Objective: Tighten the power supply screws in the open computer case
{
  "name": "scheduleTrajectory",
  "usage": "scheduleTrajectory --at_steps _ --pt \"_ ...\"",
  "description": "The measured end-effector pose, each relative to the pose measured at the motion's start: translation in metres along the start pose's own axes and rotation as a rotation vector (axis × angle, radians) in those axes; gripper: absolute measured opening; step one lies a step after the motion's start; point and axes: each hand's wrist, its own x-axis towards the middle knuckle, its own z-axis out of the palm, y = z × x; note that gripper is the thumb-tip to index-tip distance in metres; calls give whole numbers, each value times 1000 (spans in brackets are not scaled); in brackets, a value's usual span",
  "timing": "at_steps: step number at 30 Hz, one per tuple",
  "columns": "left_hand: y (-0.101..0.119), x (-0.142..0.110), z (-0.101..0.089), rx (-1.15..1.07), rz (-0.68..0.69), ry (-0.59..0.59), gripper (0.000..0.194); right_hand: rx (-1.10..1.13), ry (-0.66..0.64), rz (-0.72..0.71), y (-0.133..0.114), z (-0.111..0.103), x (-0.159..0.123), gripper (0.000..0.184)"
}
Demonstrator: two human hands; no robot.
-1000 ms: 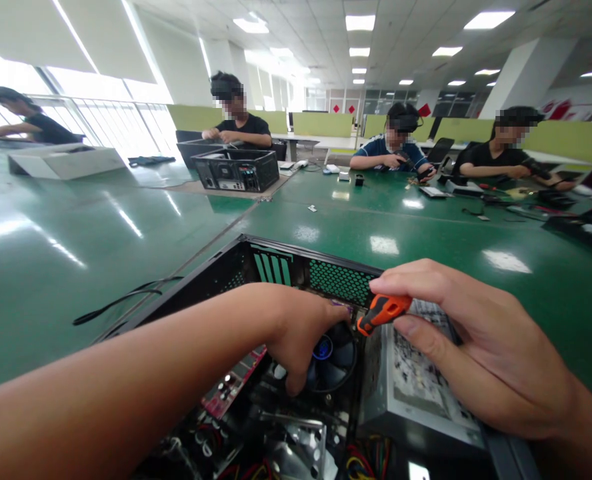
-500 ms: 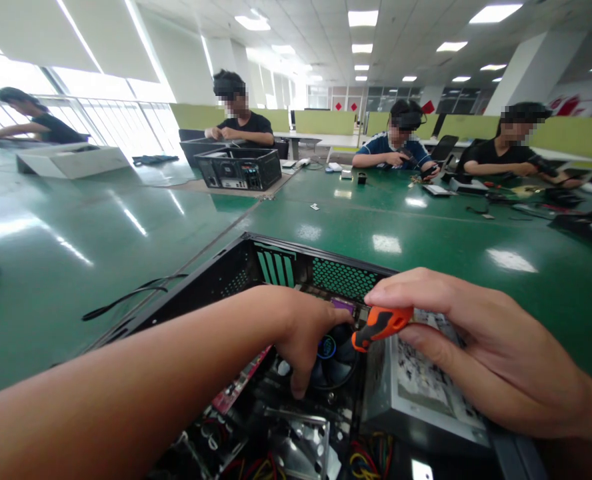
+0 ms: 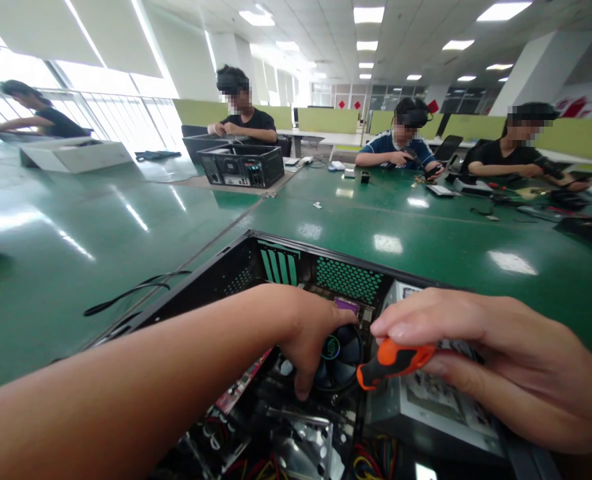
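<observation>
Within the computer case [image 3: 307, 270], the half-spread left hand [image 3: 309, 325] straddles the cooling fan [image 3: 340, 360], its grip indeterminable, while the right hand [image 3: 496, 347] pinches an orange-and-black screwdriver [image 3: 395, 361], which, should that hold loosen, could drop and damage the cooling fan.

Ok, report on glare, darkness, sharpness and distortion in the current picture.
Head view: windows at left blown out to white, bright glare patches on the green table; head view: interior of the case dark near the bottom edge; head view: label on the power supply too unclear to read; head view: pillar at right leans, suggesting wide-angle distortion.
</observation>
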Motion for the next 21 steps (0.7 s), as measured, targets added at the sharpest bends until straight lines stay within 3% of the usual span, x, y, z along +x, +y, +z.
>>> scheduleTrajectory --at_steps 21 --pt "-3 3 1 -18 10 0 129 -23 -48 5 0 0 2 43"
